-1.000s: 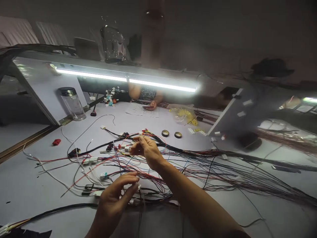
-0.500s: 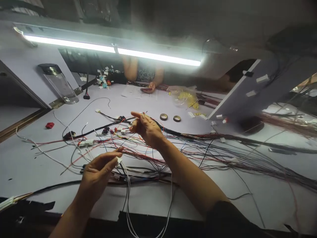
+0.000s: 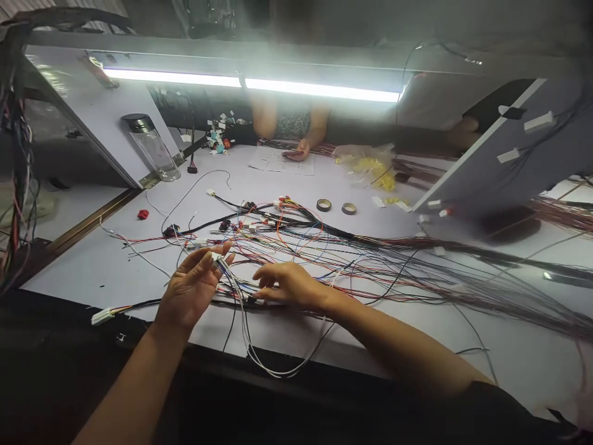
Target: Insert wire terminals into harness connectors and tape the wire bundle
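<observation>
Scanning left to right, I find a lidded glass bottle (image 3: 157, 151), contents unclear; my left hand (image 3: 192, 293) pinching a white connector (image 3: 215, 258), long axis indistinct, white wires (image 3: 278, 374) looping down rightward; right of it, my right hand (image 3: 294, 285), fingers parted, above the tabletop (image 3: 278, 183); behind, a bag (image 3: 343, 154) holding yellow pieces (image 3: 377, 173).

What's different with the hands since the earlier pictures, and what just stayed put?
The left hand moved left and farther from the person, still pinching the white plug. The right hand came back toward the person, now close by some wires; I can't tell if it touches them. The bottle, tape rolls and red plug stayed put.
</observation>
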`<state>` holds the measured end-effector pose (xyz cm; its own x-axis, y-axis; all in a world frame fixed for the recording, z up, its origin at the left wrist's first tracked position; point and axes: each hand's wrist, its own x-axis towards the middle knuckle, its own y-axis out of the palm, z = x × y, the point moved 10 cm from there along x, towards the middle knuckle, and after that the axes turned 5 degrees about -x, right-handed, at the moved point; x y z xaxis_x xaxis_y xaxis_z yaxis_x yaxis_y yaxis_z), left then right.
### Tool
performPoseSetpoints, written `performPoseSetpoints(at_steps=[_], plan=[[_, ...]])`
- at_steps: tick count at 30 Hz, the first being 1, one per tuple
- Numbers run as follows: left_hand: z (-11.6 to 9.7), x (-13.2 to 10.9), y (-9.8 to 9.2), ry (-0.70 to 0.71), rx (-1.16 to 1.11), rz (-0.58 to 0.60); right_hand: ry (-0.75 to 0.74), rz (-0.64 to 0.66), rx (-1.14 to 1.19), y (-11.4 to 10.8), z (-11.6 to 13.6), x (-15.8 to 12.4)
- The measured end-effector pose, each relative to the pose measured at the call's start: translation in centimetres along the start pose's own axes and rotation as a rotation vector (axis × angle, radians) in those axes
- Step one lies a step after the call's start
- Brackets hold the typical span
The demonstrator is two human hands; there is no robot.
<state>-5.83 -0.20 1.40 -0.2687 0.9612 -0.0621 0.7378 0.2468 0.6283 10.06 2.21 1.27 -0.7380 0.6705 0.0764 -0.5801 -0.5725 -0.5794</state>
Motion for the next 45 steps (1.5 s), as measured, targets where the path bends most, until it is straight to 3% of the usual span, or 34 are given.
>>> performPoseSetpoints(at_steps=[2,8,17,21,26,30,33,36,39,42,45], plan=[[-0.2,0.1,0.3,-0.009,-0.013,0.012,-0.006,-0.048,-0.007,0.4,0.2,-0.9],[-0.7,-0.3,0.9,-0.038,0.003,0.04,0.026,-0.267,0.161,-1.8,0.1,-1.5],[-0.3,-0.9,-0.4,-0.025,-0.028,-0.033,0.261,-0.313,0.518,-1.4,-2.2,-1.7],[-1.2,-0.7,-0.7,0.021,0.009,-0.057,0.218,-0.405,0.454,-2.5,-2.2,-1.9],[-1.4,0.1,-1.1,0.027,-0.022,-0.09,0.103,-0.469,0.214,-4.0,-1.0,-3.0],[0.5,0.9,0.3,-0.037,-0.061,-0.057,0.07,-0.507,0.057,-6.0,0.5,-5.8],[3.0,1.5,0.9,-0.109,-0.095,-0.067,0.128,-0.536,0.037,-6.9,0.1,-8.4],[5.5,1.8,0.5,-0.189,-0.127,-0.127,0.228,-0.548,0.056,-6.3,-1.7,-10.3],[6.8,2.6,-0.5,-0.22,-0.121,-0.214,0.294,-0.563,0.057,-4.9,-3.2,-10.9],[6.2,4.7,-0.9,-0.191,-0.087,-0.269,0.325,-0.61,0.062,-4.1,-4.1,-10.4],[4.1,8.2,-0.4,-0.117,-0.074,-0.272,0.337,-0.626,0.059,-4.1,-4.5,-9.6]])
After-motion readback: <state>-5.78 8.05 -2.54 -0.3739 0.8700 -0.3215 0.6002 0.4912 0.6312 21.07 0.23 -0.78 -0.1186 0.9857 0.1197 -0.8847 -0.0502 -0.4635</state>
